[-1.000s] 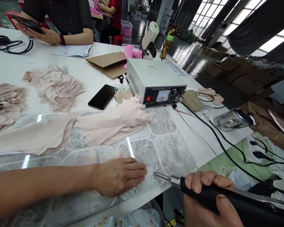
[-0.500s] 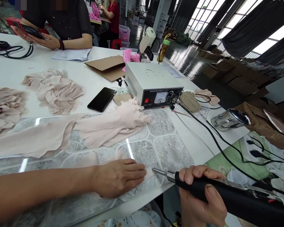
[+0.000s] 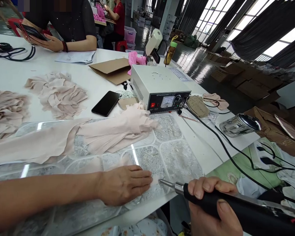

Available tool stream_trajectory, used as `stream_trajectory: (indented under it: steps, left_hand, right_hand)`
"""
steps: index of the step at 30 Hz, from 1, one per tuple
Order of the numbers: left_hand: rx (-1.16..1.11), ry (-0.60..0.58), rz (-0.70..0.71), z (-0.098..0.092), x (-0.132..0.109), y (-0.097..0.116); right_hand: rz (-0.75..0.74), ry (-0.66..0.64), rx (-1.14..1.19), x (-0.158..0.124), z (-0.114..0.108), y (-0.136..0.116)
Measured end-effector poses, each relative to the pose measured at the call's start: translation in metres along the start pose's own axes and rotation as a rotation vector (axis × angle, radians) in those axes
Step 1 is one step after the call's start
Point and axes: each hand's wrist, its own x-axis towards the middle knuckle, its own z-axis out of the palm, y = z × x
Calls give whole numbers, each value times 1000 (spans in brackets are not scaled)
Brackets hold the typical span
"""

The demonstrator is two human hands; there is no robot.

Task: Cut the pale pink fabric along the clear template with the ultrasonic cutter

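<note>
Along the desk's [image 3: 204, 147] near edge lay a clear mat [image 3: 180, 157]; over its near edge poked a black tool [image 3: 250, 207], wrapped by the right hand [image 3: 204, 217]. The left hand [image 3: 125, 185], fingers together, pressed pale cloth [image 3: 155, 179] there, best kept smooth.

Handheld tool [image 3: 250, 211]: black body, silver tip
Fabric strips [image 3: 120, 127]: pale beige-pink
Mat [image 3: 179, 155]: mottled grey, stone-patterned panels
Worktop [image 3: 97, 87]: white
</note>
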Motion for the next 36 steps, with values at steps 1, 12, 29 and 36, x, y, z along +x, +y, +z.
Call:
stream_trajectory:
  steps: [1, 12, 29, 36]
  left_hand:
    - [2, -6, -1, 0, 0, 0]
    - [94, -97, 57, -22, -4, -5]
    - [93, -61, 58, -22, -2, -4]
    - [98, -60, 47, -21, -3, -4]
  right_hand:
    - [4, -3, 0, -1, -1, 0]
    - [6, 5, 26, 0, -5, 2]
    - [60, -85, 62, -6, 15, 7]
    - [55, -88, 38, -6, 16, 8]
